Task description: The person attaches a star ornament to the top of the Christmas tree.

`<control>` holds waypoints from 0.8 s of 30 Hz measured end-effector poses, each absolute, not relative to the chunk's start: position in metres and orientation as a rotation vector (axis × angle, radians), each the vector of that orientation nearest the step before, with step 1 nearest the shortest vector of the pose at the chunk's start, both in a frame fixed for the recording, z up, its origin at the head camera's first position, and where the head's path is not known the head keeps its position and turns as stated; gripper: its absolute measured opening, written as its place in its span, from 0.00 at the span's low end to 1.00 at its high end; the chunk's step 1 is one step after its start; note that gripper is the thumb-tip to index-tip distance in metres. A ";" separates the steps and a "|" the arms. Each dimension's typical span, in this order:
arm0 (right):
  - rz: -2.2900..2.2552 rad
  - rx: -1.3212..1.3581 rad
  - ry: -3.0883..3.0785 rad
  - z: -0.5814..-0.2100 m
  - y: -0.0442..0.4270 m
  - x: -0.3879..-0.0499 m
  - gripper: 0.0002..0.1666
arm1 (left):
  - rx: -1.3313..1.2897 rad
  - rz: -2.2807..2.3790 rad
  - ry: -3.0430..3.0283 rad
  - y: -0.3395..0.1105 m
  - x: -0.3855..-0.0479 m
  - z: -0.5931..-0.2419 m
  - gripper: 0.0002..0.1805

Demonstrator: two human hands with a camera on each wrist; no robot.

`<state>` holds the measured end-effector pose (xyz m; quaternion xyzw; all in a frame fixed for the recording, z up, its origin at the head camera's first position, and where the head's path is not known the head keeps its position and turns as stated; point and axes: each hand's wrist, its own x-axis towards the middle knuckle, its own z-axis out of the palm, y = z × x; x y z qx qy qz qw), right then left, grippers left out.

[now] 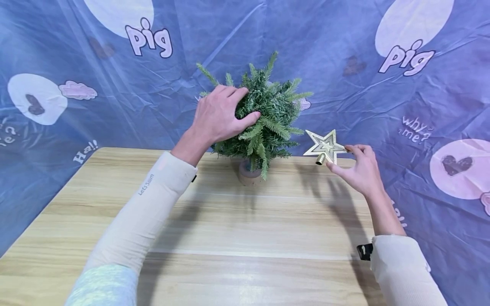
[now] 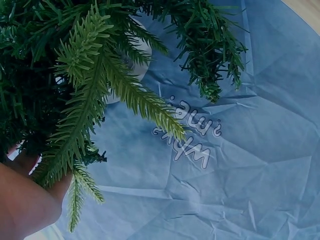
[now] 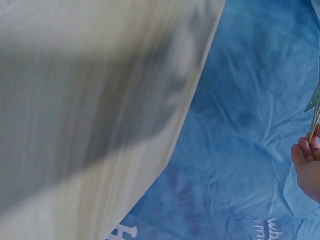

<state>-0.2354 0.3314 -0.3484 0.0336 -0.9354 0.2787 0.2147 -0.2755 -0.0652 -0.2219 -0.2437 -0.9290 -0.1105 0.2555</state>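
Star (image 1: 326,146): was pinched at its points in the right hand (image 1: 361,170), right of the tree (image 1: 277,106). Left hand (image 1: 220,112): reached forward, bent round the tree's left side. Tree: stood on the bench (image 1: 249,225).

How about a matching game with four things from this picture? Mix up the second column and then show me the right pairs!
Column one:
1. star
2. left hand
3. table
4. cloth

Column two:
A. light wood colour
B. blue, with words printed on it
C. gold, held by the right hand
D. touching the green tree

Right pairs: 1-C, 2-D, 3-A, 4-B
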 end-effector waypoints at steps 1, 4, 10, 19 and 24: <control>0.775 0.092 -2.592 -0.348 0.331 -0.235 0.46 | -0.663 -0.297 -2.526 -0.065 -0.275 -0.222 0.44; 0.778 0.095 -2.584 -0.344 0.329 -0.233 0.47 | -0.668 -0.289 -2.537 -0.065 -0.275 -0.221 0.45; 0.801 0.098 -2.567 -0.336 0.324 -0.232 0.47 | -0.666 -0.280 -2.545 -0.066 -0.275 -0.220 0.44; 0.822 0.095 -2.555 -0.330 0.316 -0.231 0.47 | -0.666 -0.275 -2.534 -0.067 -0.275 -0.222 0.44; 0.833 0.105 -2.528 -0.327 0.312 -0.231 0.47 | -0.666 -0.273 -2.517 -0.065 -0.276 -0.223 0.44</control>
